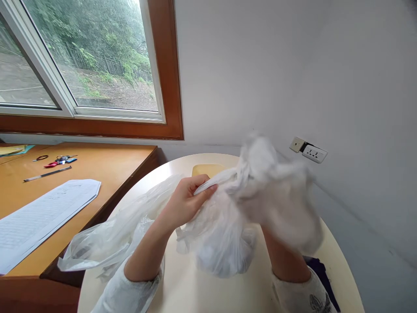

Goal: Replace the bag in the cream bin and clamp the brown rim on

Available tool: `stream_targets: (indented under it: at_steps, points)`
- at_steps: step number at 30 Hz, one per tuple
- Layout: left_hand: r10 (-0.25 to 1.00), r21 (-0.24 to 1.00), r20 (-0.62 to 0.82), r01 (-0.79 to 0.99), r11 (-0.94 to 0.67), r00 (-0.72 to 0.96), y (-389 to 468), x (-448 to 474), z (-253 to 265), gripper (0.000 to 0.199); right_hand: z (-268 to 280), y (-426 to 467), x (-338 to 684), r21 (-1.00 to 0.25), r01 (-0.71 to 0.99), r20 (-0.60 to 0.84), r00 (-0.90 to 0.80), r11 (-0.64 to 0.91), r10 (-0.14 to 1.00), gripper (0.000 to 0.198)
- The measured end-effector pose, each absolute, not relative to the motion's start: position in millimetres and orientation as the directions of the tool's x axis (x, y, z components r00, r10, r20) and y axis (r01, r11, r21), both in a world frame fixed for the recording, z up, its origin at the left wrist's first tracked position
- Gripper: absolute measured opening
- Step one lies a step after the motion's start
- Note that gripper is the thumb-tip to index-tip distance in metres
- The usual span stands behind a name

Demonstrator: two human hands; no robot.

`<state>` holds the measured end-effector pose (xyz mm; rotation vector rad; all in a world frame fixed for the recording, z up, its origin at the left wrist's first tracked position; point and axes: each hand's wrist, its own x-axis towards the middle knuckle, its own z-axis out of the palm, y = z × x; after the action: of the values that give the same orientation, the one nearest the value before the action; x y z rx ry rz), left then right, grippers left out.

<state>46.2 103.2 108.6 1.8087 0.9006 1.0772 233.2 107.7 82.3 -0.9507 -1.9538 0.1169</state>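
Note:
My left hand (187,200) is closed, its thumb and fingers pinching a twisted strip of a thin white plastic bag (224,252). The bag's crumpled lower part hangs over the round table, between my forearms. On the right, a blurred white bundle of plastic (276,195) billows above my right forearm (283,261) and covers my right hand, so its fingers do not show. I cannot tell whether the bundle and the hanging part are one bag. Another translucent plastic bag (130,230) lies spread on the table to the left, partly behind my left forearm.
A yellow tray-like item (206,169) sits at the back of the cream round table (208,295). Dark cloth (321,274) lies at its right edge. The wooden desk (114,158) at left holds papers (48,217), a pen (47,174) and keys (63,160). Wall sockets (314,153) are at right.

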Motion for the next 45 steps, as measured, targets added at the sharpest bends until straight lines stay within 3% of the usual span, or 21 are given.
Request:
stream_targets:
  at_steps: [2,4,6,8,11,15,22,24,28,31,34,38,42,45]
  points:
    - [0.879,0.922,0.295,0.131,-0.365,0.375,104,45,109,0.03,80,115,233,-0.609,0.448,0.713,-0.051,0.654,0.699,0.036]
    - [0.889,0.94,0.272,0.095,-0.327,0.368,106,43,108,0.032,79,119,233,-0.852,0.108,0.523,0.151,0.512,0.839,0.027]
    - [0.9,0.947,0.27,0.074,-0.312,0.342,108,41,108,0.033,82,120,233,-0.923,-0.187,0.304,0.183,0.336,0.935,0.023]
    - [0.911,0.948,0.278,0.063,-0.31,0.304,109,40,108,0.033,85,118,234,-0.932,-0.276,0.206,0.137,0.237,0.969,0.026]
    - [0.917,0.943,0.303,0.055,-0.327,0.261,109,39,109,0.031,88,113,235,-0.946,-0.28,0.157,0.048,0.164,0.986,0.032]
    - [0.89,0.924,0.32,0.1,-0.368,0.324,106,42,113,0.021,88,110,239,-0.969,-0.227,0.14,-0.181,0.097,0.974,0.041]
    - [0.759,0.844,0.298,0.212,-0.493,0.579,94,51,118,0.017,95,104,234,-0.979,-0.001,0.169,-0.556,0.202,0.814,0.067]
    - [0.711,0.824,0.305,0.199,-0.531,0.634,91,55,120,0.021,98,100,229,-0.96,0.09,0.154,-0.616,0.264,0.772,0.059]
    - [0.713,0.809,0.333,0.2,-0.552,0.617,87,56,119,0.024,99,94,228,-0.933,0.274,0.065,-0.508,0.233,0.859,0.021]
    - [0.756,0.827,0.339,0.206,-0.523,0.559,87,51,116,0.037,97,92,237,-0.969,0.227,0.001,-0.387,0.096,0.922,0.02]
    - [0.758,0.837,0.379,0.153,-0.526,0.53,93,43,114,0.045,101,92,247,-0.997,0.047,0.049,-0.199,0.059,0.979,0.027]
    - [0.804,0.827,0.447,0.16,-0.538,0.392,109,33,108,0.037,121,101,256,-0.969,-0.134,0.204,0.043,0.208,0.978,0.032]
    - [0.894,0.799,0.374,0.404,-0.445,0.247,128,20,97,0.038,163,121,259,-0.891,-0.2,0.399,0.086,0.408,0.913,0.022]
    - [0.906,0.735,0.258,0.541,-0.409,0.335,138,11,89,0.043,200,141,257,-0.849,-0.151,0.502,0.067,0.506,0.863,0.015]
